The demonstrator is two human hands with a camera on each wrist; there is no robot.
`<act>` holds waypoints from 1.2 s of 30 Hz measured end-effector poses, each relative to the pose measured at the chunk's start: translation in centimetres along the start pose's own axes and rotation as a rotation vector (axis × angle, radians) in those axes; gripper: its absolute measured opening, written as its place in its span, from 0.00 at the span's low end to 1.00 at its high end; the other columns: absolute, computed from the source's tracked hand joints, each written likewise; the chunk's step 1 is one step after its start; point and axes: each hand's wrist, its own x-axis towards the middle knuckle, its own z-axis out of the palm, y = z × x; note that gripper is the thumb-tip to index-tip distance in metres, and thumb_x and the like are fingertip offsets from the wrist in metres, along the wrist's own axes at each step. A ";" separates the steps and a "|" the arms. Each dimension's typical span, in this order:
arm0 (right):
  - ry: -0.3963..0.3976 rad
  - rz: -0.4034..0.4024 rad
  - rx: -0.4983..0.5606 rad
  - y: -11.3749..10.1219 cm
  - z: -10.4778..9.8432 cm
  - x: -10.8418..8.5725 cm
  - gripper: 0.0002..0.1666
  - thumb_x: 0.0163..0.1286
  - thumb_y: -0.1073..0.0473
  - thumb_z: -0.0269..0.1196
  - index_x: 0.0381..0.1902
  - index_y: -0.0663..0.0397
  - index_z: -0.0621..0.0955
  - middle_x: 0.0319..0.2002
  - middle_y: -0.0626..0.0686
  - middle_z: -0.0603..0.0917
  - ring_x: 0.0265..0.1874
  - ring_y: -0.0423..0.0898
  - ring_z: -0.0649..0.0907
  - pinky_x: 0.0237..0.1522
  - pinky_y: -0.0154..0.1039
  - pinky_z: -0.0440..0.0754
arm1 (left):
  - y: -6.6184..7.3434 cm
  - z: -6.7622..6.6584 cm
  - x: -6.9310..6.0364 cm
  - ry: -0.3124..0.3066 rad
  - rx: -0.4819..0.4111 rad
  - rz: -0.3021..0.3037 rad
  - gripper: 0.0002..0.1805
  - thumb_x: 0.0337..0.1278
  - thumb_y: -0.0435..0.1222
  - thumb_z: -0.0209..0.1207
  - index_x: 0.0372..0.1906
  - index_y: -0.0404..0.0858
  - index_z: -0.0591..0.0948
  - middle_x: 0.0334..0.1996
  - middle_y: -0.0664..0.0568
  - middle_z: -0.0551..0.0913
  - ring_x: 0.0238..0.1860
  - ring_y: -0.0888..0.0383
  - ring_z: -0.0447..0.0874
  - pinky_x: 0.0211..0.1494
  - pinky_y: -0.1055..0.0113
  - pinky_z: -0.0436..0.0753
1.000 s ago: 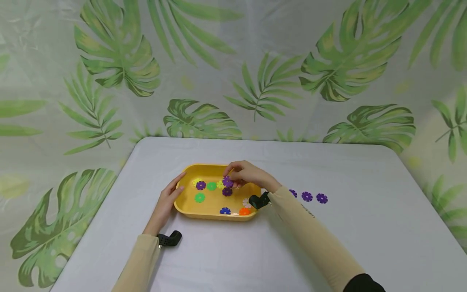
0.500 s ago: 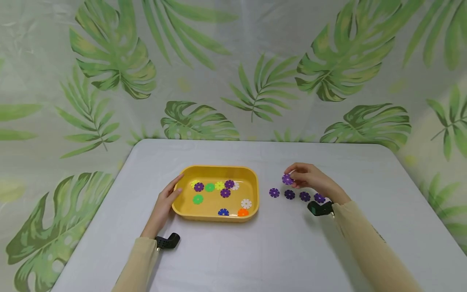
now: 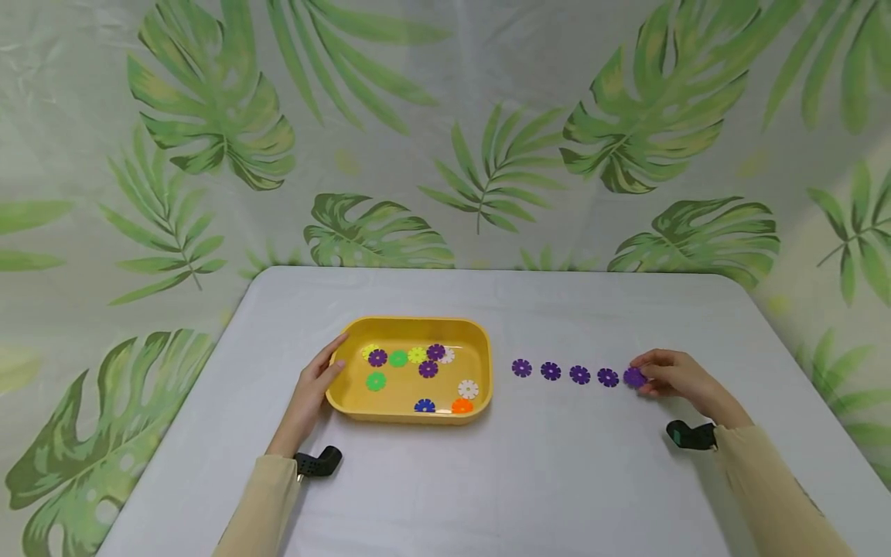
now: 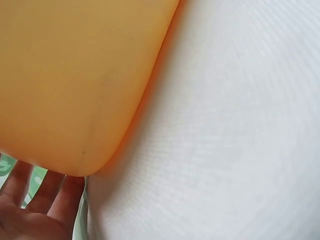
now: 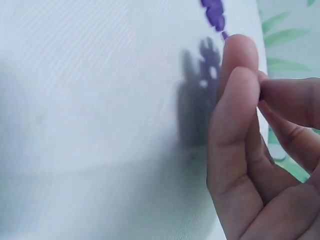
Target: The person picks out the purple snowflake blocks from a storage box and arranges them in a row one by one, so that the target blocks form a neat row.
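My right hand pinches a purple slotted flower-shaped disc at the right end of a row of similar purple discs on the table. In the right wrist view, the thumb and fingertips of the right hand meet and mostly hide the held disc; a shadow falls on the white cloth beside them. My left hand lies against the left end of a yellow tray, its fingers fairly straight. Seen from the left wrist, those fingers touch the tray's outer wall.
Inside the tray lie several loose discs: purple, green, yellow, white, blue and orange. A white cloth covers the table. Behind it hangs a leaf-printed backdrop.
From the tray, my right hand has carried a purple disc rightward and brought it down at the row's right end. The left hand stays at the tray.
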 end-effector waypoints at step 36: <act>-0.334 -0.158 0.113 -18.5 22.2 10.4 0.19 0.72 0.61 0.54 0.54 0.71 0.74 0.49 0.69 0.77 0.36 0.55 0.82 0.44 0.45 0.84 | 0.2 0.1 0.0 0.012 0.000 0.015 0.26 0.73 0.37 0.46 0.73 0.43 0.62 0.73 0.53 0.55 0.72 0.56 0.50 0.72 0.59 0.54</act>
